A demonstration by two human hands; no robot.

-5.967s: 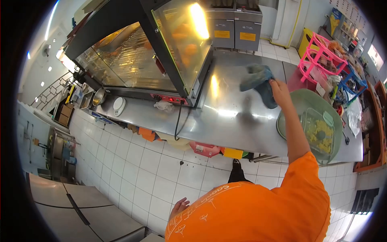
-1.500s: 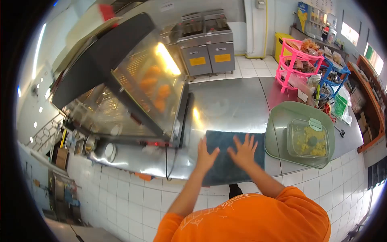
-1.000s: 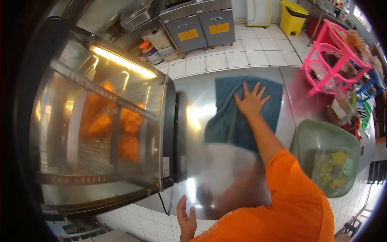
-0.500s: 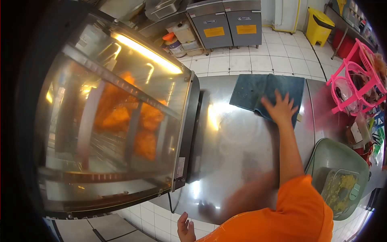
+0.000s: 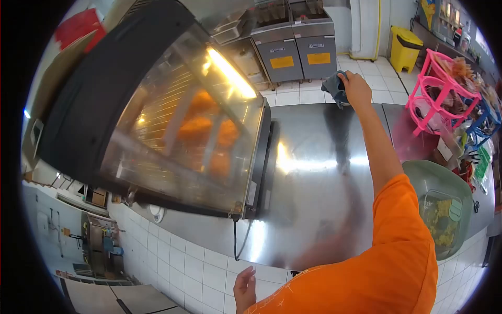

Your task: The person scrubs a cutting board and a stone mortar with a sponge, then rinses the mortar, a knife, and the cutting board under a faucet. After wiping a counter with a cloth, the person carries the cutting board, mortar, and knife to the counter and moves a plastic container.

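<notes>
My right hand (image 5: 356, 89) grips a bunched dark blue-grey cloth (image 5: 335, 90), held up at the far edge of the steel table (image 5: 314, 188). The cloth hangs crumpled from my fingers. At the bottom of the view, near the table's near edge, my left hand (image 5: 244, 287) is raised with its fingers loosely curled and apart; nothing shows in it. A glass-fronted display warmer (image 5: 183, 125) with orange-brown food inside stands on the left part of the table.
A pink tiered rack (image 5: 435, 99) with bags stands at the right. A green tub (image 5: 431, 178) holding a clear food container is nearer on the right. A black cable (image 5: 235, 240) hangs below the warmer. Beyond are fryers (image 5: 282, 55) and a yellow bin (image 5: 405, 49).
The cloth, spread flat under my open right hand before, is now bunched and lifted in that hand at the far edge. The view has shifted, showing more of the warmer's left side.
</notes>
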